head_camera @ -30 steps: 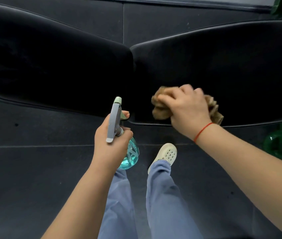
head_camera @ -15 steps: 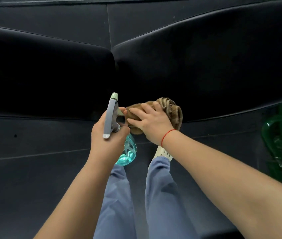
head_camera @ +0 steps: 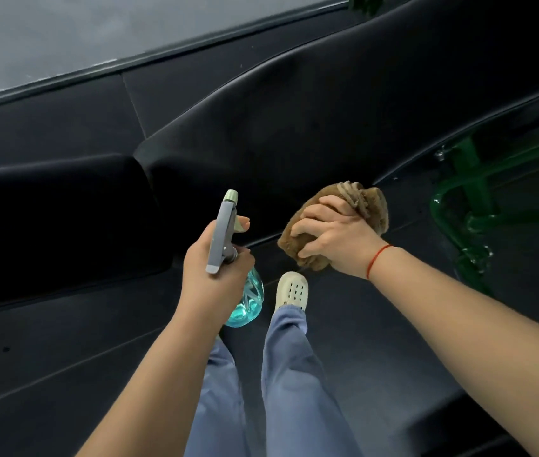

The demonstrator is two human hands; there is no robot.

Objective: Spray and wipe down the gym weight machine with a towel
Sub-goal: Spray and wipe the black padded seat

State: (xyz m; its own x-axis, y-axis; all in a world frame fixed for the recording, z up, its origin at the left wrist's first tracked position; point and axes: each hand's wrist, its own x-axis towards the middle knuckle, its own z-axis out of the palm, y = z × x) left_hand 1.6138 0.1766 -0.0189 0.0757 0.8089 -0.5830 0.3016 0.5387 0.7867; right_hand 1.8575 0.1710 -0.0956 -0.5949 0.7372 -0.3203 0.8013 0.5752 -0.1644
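Both fingers (head_camera: pixel 317 225) curled, left bottle (head_camera: pixel 249 300), right towel (head_camera: pixel 375 209)

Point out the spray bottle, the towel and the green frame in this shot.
spray bottle (head_camera: pixel 248 301): head view, on its clear teal body.
towel (head_camera: pixel 377 209): head view, on the bunched brown cloth's right side.
green frame (head_camera: pixel 464 166): head view, on its upright post.

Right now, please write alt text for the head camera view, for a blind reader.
A person's right hand grips a bunched brown towel at the near edge of a black padded bench, while the left hand holds a teal spray bottle beside it. Blue trousers, one pale shoe and a green metal frame are visible.
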